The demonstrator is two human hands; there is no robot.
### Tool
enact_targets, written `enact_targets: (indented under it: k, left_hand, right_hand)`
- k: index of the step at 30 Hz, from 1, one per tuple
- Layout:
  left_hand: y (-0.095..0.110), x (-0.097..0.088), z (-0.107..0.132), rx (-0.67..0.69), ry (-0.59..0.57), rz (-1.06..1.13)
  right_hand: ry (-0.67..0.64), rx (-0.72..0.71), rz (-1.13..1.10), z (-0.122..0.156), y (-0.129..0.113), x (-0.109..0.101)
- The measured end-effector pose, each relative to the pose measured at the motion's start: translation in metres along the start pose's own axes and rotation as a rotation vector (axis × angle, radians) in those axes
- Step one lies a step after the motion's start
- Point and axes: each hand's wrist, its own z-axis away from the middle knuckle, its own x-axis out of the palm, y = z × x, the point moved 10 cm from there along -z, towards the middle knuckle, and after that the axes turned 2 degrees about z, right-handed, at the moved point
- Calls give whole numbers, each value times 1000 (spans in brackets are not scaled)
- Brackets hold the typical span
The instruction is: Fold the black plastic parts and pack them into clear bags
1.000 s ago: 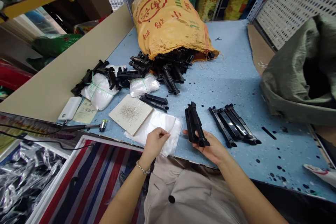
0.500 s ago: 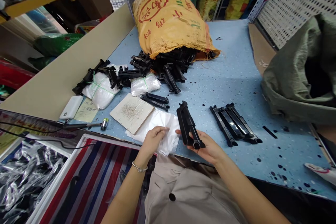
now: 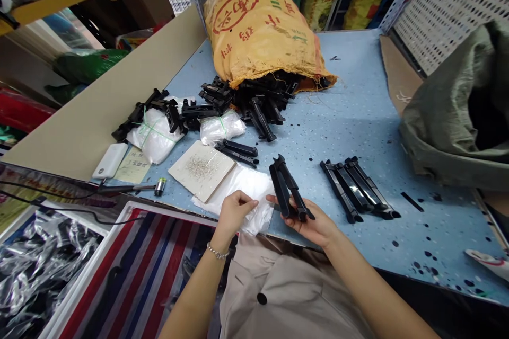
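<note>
My left hand (image 3: 234,214) is closed, thumb and fingertips pinched at the edge of a thin clear plastic bag in a flat stack of plastic bags (image 3: 248,183) at the table's front edge. In my right hand (image 3: 316,226) is a pair of long black plastic parts (image 3: 281,190), held upright at their lower ends and slightly splayed apart. A tile-like board (image 3: 191,175) with small grains on it lies partly over the bags. Just beyond it are a couple of similar black parts (image 3: 238,152). A row of several more black parts (image 3: 356,188) lies to the right.
A yellow woven sack (image 3: 258,26) spills a heap of black parts (image 3: 258,108) at the back. Tied plastic bundles (image 3: 153,137), a white power bank (image 3: 110,161) and a battery-tipped tool (image 3: 159,186) are on the left. A grey-green sack (image 3: 449,111) stands at right.
The two black parts in my right hand have spread slightly apart at the top. My left fingertips have shifted a little right over the plastic bags. The view has moved slightly.
</note>
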Motion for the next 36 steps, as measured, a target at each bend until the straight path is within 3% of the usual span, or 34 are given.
enact_targets:
  k: [5,11,18,21,25,28,31,34,36]
  left_hand:
    - [4,8,1,-36,-34,177]
    - [11,7,2,-41,-47,118]
    - [17,2,5,-31,-88,173]
    - [35,-2,11,122,-82,-34]
    - [64,-4,27,409,-11,-710]
    - [65,3,29,466,-77,-914]
    - [63,4,22,470,-118,-757]
    - [64,-5,19,489,-51,-614]
    - [68,-11,27,558,10,-629]
  right_hand:
    - [-33,19,-36,9,-2,7]
    - [-67,1,6,1,0,21]
    - [-39,-6,35,-7,3,19]
    - [-31,-22,55,-10,2,19]
    - [50,-37,124,-5,-2,11]
    - [40,-56,75,8,-2,10]
    - [-108,120,-45,20,26,19]
    - [-207,389,-221,27,67,23]
    - [-235,465,-351,24,79,24]
